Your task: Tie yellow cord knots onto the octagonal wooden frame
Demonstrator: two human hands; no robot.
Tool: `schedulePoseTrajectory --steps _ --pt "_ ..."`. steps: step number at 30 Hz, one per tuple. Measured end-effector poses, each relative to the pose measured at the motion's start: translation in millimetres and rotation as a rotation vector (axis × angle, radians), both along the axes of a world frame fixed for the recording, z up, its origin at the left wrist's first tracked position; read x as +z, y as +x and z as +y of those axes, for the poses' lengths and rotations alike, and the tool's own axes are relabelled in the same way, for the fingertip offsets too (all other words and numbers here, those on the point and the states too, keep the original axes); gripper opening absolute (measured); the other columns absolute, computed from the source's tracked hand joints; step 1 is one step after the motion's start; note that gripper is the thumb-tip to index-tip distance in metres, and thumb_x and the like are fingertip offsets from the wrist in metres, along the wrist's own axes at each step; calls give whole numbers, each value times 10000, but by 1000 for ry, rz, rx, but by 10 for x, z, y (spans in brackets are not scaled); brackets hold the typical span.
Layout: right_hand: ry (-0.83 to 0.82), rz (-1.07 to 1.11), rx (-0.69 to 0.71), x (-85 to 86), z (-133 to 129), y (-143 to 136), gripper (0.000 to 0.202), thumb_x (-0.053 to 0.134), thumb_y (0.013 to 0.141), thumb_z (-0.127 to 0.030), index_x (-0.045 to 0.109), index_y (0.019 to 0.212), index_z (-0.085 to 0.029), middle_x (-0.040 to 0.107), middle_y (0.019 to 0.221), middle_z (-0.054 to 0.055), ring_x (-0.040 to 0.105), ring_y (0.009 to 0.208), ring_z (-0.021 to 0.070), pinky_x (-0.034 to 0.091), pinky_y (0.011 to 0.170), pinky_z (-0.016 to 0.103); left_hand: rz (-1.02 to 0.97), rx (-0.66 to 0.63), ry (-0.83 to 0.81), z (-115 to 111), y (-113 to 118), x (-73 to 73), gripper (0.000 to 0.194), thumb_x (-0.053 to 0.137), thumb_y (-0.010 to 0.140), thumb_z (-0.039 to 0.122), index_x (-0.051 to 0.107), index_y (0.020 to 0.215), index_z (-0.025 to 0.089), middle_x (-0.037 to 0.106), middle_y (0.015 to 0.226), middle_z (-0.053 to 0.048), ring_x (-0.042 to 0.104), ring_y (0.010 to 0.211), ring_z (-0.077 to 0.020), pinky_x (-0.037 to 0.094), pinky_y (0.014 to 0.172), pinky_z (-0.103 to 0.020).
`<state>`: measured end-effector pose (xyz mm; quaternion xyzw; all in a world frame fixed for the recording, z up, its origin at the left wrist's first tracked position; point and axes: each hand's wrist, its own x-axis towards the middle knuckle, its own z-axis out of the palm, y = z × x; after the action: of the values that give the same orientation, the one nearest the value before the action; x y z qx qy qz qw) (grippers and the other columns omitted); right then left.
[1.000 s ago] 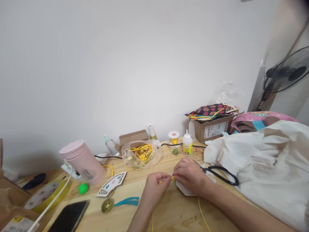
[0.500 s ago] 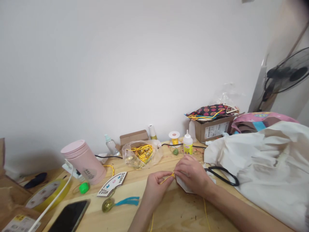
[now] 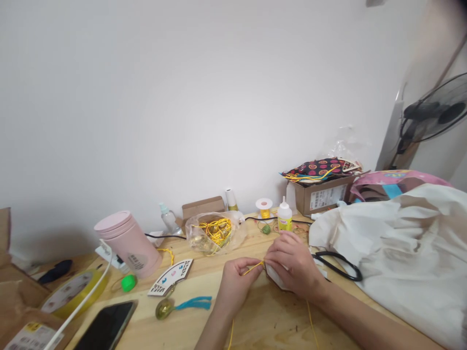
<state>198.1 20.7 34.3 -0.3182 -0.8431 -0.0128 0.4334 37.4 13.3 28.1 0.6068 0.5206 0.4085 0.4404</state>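
Between thumb and forefinger, my left hand pinches a yellow cord. My right hand is closed over a flat white piece with a dark edge, and its fingertips meet the cord at a small knot or loop. Most of that piece is hidden under the fingers. Loose cord ends hang down below both hands. Left of them lie a fan-shaped decorated piece and a round greenish-gold bell-like ball with a blue ribbon.
Behind my hands stand a glue bottle, a yellow thread spool and a plastic bag of yellow cords. A pink tumbler, tape roll and phone occupy the left. Black-handled scissors and white cloth lie right.
Both hands stay at nearly the same spot, still pinching the cord and the white piece. The whole view has shifted very slightly.
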Motion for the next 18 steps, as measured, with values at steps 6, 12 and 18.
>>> schedulePoseTrajectory --steps 6,12,18 --pt "6 -22 11 15 11 14 189 423 800 -149 583 711 -199 567 689 5 458 707 147 291 844 359 -32 6 24 -10 -12 3 190 628 619 272 676 701 107 690 737 -84 602 698 -204 458 650 -266" --pt "-17 36 -16 -9 45 28 169 433 781 -144 554 668 -181 561 673 15 461 683 153 322 798 354 -98 -80 13 -15 -21 -29 231 581 668 297 678 775 116 688 760 -75 600 710 -194 450 632 -247" --pt "3 59 36 -39 62 11 159 443 774 -136 547 661 -178 551 649 22 457 657 157 347 730 339 -76 -55 48 1 -39 -55 206 576 680 278 687 763 126 690 747 -72 597 700 -195 446 641 -254"
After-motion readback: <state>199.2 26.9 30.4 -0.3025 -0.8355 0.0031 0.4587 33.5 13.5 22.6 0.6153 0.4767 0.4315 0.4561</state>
